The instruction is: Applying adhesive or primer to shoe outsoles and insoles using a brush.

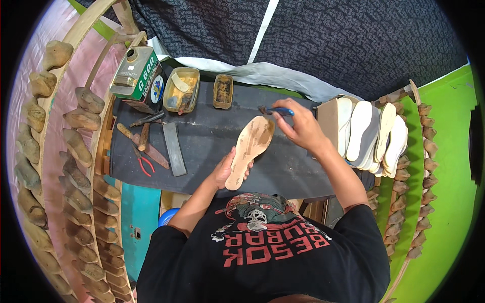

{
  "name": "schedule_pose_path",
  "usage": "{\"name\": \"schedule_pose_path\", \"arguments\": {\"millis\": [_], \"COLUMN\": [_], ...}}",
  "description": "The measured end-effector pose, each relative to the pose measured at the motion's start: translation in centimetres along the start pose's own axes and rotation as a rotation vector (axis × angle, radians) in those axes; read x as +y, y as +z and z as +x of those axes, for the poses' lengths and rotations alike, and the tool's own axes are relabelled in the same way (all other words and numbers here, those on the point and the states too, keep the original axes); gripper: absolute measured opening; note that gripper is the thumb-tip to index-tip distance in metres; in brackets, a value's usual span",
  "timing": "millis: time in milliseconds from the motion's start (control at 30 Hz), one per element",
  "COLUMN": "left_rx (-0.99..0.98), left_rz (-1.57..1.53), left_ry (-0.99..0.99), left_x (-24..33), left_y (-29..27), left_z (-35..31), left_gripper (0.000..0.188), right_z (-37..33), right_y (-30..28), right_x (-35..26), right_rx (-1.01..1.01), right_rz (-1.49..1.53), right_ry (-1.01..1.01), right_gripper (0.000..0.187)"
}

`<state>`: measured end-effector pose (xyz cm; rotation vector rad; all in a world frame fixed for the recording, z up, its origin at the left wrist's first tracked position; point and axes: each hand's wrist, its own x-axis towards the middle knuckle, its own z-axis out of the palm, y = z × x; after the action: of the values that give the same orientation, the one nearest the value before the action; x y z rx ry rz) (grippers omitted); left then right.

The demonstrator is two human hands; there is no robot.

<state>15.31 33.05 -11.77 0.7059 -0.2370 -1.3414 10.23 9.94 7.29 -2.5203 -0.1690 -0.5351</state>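
Note:
My left hand [224,169] is closed round the narrow end of a tan insole [246,149], holding it tilted above the dark table. Brown wet-looking patches cover part of the insole's broad end and streak its middle. My right hand [304,130] grips a small brush [283,110] by its blue handle. The brush's dark tip is just above the broad end of the insole; I cannot tell whether they touch. Beyond the insole stand a small tray [223,91] with dark residue and a larger plastic tub [189,105] holding scraps and yellowish-brown stuff.
A green-and-white metal can [135,76] stands at the back left. Red-handled pliers [145,164], a grey whetstone-like bar [175,149] and knives lie on the table [212,132]. Insoles [359,129] are stacked at right beside a box. Racks of wooden shoe lasts [78,146] flank both sides.

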Motion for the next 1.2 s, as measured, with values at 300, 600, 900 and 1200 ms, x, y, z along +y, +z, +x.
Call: {"name": "schedule_pose_path", "arguments": {"millis": [300,600,900,1200], "left_rx": [0.037,-0.063,-0.059,-0.102], "left_rz": [0.018,-0.048,-0.08,-0.136], "left_ry": [0.02,0.029,0.037,0.061], "left_x": [-0.2,-0.2,-0.5,-0.5], "left_y": [0.0,-0.4,0.0,-0.4], "left_z": [0.2,0.8,0.7,0.8], "left_gripper": [0.071,0.069,0.065,0.066], "right_z": [-1.9,-0.3,-1.4,0.3], "right_y": [1.1,0.1,1.1,0.0], "right_x": [-3.9,0.2,-1.7,0.6], "right_rx": [-0.391,-0.018,-0.232,-0.112], "right_rz": [0.196,0.238,-0.011,0.226], "right_ry": [-0.079,0.196,-0.191,0.229], "right_gripper": [0.025,0.017,0.026,0.018]}}
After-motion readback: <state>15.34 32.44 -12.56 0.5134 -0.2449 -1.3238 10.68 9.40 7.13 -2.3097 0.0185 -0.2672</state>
